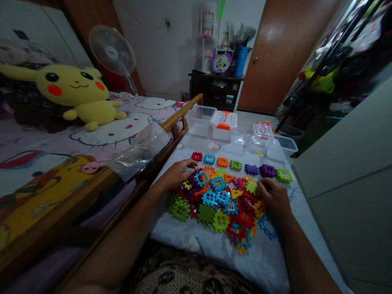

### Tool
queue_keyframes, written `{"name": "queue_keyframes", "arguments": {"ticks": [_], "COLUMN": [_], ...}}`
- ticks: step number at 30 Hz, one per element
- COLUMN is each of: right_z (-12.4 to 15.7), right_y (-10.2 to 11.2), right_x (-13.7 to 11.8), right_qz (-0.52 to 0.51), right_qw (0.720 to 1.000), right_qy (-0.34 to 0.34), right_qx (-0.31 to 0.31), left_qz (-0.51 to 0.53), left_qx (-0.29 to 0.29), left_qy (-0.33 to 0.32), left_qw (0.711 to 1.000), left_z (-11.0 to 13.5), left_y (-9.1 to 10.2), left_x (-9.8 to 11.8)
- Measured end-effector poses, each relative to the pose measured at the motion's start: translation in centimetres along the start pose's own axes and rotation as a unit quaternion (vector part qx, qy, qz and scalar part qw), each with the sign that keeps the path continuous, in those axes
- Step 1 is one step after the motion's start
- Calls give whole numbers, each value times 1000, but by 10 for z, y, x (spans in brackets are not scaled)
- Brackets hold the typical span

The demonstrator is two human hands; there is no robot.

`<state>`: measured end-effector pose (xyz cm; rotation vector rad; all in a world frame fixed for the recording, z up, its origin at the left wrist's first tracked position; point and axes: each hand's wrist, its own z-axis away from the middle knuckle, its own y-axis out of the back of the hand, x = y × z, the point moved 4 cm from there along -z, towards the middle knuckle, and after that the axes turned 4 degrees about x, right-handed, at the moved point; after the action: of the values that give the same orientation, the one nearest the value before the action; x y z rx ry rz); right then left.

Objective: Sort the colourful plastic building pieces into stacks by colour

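Observation:
A heap of coloured plastic interlocking tiles (222,204) lies on a light blue cloth (214,245) on the floor. Beyond the heap, a row of single tiles (241,165) runs red, blue, orange, green, purple, purple, green. My left hand (179,173) rests on the heap's left edge, its fingers curled around a blue tile. My right hand (274,196) sits on the heap's right edge with its fingers bent down among the tiles; what they grip is hidden.
A bed with a wooden frame (171,122) stands on the left, bearing a yellow plush toy (79,96) and a plastic bag (142,149). Clear plastic boxes (225,124) stand beyond the cloth. A grey panel (352,175) rises on the right. A fan (112,51), cabinet and door are behind.

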<state>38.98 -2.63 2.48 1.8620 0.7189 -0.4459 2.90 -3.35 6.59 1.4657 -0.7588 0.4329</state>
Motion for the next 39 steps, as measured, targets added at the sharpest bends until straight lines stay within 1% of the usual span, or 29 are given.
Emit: {"name": "queue_keyframes", "arguments": {"ticks": [2,3,6,8,12,18,22,25,29,33,39], "right_z": [0,0,0,0,0,-1,-1,-1,-1,0,-1], "right_y": [0,1,1,1,1,0,-1,-1,0,-1,-2], "right_x": [0,1,2,2,0,-2,-1,0,-1,-1,1], "right_qz": [1,1,-1,0,0,5,10,6,4,0,-1], "right_qw": [1000,1000,1000,1000,1000,1000,1000,1000,1000,1000,1000], "right_qy": [-1,-1,1,3,7,9,13,7,5,6,11], "right_qx": [-1,-1,0,3,5,5,4,3,2,1,-1], "left_qz": [-62,-85,-124,-126,-110,-111,-98,-76,-97,-115,-110], "left_qx": [0,-16,-90,-112,-109,-109,-124,-108,-60,-35,-30], "left_qy": [-15,-18,-7,5,13,-22,-25,-15,-24,-39,-66], "left_qw": [998,996,988,986,988,988,987,991,993,992,991], "left_z": [-5,-8,-13,-15,-18,-18,-20,-24,-26,-23,-17], "left_y": [1,0,-3,-4,-3,-4,-7,-7,-3,0,-2], "left_x": [-7,-12,-27,-34,-38,-36,-40,-45,-45,-37,-18]}}
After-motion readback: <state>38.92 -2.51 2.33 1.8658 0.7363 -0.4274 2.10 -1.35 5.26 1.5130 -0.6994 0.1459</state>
